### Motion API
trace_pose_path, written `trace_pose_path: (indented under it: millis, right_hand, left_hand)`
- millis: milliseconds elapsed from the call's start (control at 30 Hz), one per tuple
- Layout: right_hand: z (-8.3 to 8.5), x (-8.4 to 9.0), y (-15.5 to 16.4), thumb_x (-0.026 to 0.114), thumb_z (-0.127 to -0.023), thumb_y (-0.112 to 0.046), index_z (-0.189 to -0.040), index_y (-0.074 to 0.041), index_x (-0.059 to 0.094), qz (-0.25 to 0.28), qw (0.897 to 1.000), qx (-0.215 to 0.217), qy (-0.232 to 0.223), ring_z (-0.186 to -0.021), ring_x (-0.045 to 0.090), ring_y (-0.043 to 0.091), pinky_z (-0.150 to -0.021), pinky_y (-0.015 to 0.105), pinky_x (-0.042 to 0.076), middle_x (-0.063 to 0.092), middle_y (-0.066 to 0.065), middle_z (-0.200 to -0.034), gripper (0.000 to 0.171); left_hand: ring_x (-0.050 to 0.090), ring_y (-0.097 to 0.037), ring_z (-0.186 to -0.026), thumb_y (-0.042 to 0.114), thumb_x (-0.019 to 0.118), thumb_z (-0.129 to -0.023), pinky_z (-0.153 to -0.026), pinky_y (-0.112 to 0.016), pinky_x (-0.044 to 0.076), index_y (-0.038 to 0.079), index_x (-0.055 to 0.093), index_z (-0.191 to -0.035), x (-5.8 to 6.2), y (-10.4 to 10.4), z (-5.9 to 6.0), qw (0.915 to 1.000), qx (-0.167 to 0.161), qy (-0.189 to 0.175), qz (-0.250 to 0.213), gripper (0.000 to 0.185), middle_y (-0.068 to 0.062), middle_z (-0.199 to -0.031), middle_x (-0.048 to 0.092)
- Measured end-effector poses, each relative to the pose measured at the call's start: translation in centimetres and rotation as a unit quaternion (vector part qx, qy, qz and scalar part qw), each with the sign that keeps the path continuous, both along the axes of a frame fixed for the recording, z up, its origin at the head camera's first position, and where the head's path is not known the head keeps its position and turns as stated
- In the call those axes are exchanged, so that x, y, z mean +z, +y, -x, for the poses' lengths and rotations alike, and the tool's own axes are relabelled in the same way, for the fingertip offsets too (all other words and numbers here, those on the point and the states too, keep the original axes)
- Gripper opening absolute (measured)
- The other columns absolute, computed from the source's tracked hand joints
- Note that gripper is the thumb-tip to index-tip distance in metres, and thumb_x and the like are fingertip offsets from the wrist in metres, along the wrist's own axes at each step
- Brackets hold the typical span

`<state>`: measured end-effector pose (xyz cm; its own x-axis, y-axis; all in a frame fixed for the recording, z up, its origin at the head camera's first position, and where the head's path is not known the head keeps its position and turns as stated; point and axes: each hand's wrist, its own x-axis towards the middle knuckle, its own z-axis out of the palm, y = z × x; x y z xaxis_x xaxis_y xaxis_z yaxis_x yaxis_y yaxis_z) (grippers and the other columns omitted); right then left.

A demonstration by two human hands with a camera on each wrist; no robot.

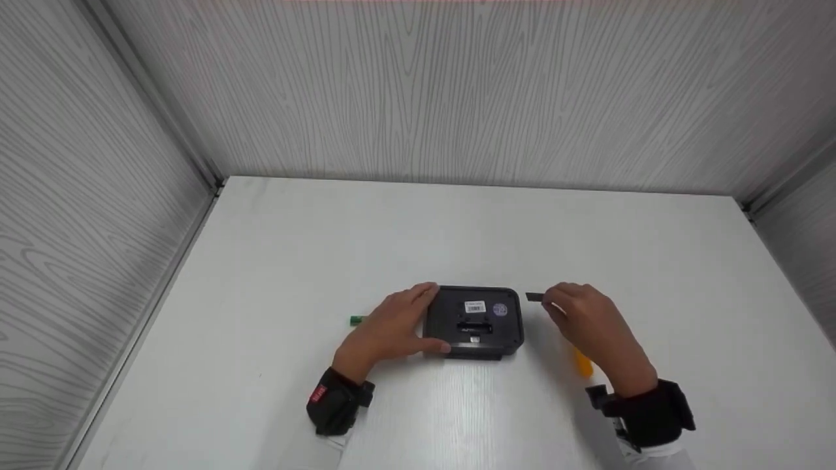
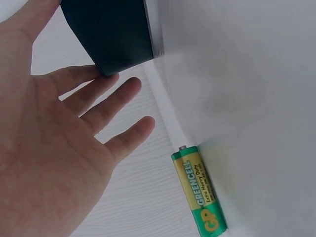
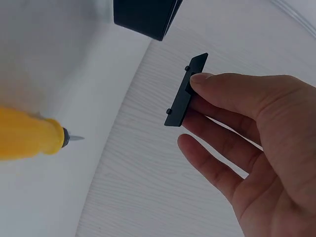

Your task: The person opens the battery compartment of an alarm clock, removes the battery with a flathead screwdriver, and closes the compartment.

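Observation:
A black device (image 1: 457, 297) with rounded corners lies on the white table, its back with a label, a round sticker and a narrow battery recess (image 1: 475, 327) facing up. My left hand (image 1: 392, 326) holds its left end, thumb at the near edge and fingers at the far edge. In the left wrist view, the ring and little fingers stretch out free of it. To the right of the device, my right hand (image 1: 591, 323) pinches a thin black battery cover (image 3: 185, 91) between thumb and fingers. Small tabs show along one of the cover's long edges.
A green and gold GP battery (image 2: 200, 190) lies on the table to the left of the device, partly hidden by my left hand in the head view. Beside my right hand is a yellow-handled screwdriver (image 3: 32, 133) with a short metal tip. Grey wood-grain panels (image 1: 418, 91) border the table.

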<state>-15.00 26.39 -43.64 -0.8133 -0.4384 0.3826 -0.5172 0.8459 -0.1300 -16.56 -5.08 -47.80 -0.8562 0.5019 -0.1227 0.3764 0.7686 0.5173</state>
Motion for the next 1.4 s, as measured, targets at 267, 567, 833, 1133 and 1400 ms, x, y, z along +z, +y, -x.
trace_pose_path:
  millis: [267, 567, 833, 1133, 1400]
  right_hand:
    - [-0.1, -0.3, -2.6, 0.077, -0.075, 0.005, -0.082, -0.008, 0.072, -0.009, 0.998, 0.047, 0.027, -0.074, 0.064, 0.016, -0.067, 0.029, 0.054, 0.071, 0.002, -0.081, 0.015]
    - [-1.0, -1.2, -5.7, 0.075, -0.078, 0.001, -0.081, -0.009, 0.072, -0.037, 0.996, 0.081, 0.026, -0.074, 0.064, 0.014, -0.068, 0.028, 0.055, 0.069, 0.000, -0.080, 0.011]
    - [-1.5, -1.5, -7.8, 0.074, -0.081, -0.006, -0.081, -0.010, 0.072, -0.060, 0.994, 0.087, 0.009, -0.075, 0.063, 0.015, -0.074, 0.029, 0.056, 0.070, 0.000, -0.079, 0.005]
    - [-1.6, -2.1, -8.7, 0.074, -0.080, -0.008, -0.078, -0.011, 0.072, -0.079, 0.993, 0.082, 0.021, -0.068, 0.059, 0.014, -0.068, 0.027, 0.055, 0.068, -0.002, -0.073, 0.004]
    - [-1.7, -2.2, -9.0, 0.073, -0.080, -0.007, -0.076, -0.010, 0.072, -0.087, 0.993, 0.079, 0.028, -0.067, 0.061, 0.014, -0.066, 0.027, 0.056, 0.067, -0.001, -0.071, 0.006]
  left_hand:
    - [0.036, -0.027, -0.143, 0.068, 0.068, -0.075, -0.118, -0.042, 0.030, 0.015, 0.027, -0.154, -0.1, 0.2, 0.1, 1.0000, 0.003, 0.006, 0.002, 0.104, 0.001, -0.159, 0.030]
    - [0.037, -0.026, -0.142, 0.068, 0.067, -0.077, -0.117, -0.041, 0.032, 0.014, 0.028, -0.154, -0.3, 0.1, 0.2, 0.9999, -0.002, 0.015, 0.004, 0.102, 0.000, -0.159, 0.031]
    - [0.039, -0.027, -0.141, 0.066, 0.068, -0.077, -0.116, -0.042, 0.033, 0.013, 0.029, -0.154, -0.2, 0.1, 0.3, 0.9998, -0.006, 0.020, -0.002, 0.101, 0.000, -0.158, 0.033]
    - [0.038, -0.025, -0.142, 0.066, 0.068, -0.077, -0.116, -0.041, 0.033, 0.013, 0.029, -0.154, -0.3, 0.0, 0.2, 0.9997, -0.011, 0.023, 0.000, 0.101, -0.001, -0.158, 0.032]
    - [0.040, -0.026, -0.141, 0.066, 0.068, -0.077, -0.115, -0.042, 0.034, 0.011, 0.029, -0.153, -0.2, -0.1, 0.2, 0.9994, -0.014, 0.032, 0.000, 0.101, -0.002, -0.158, 0.033]
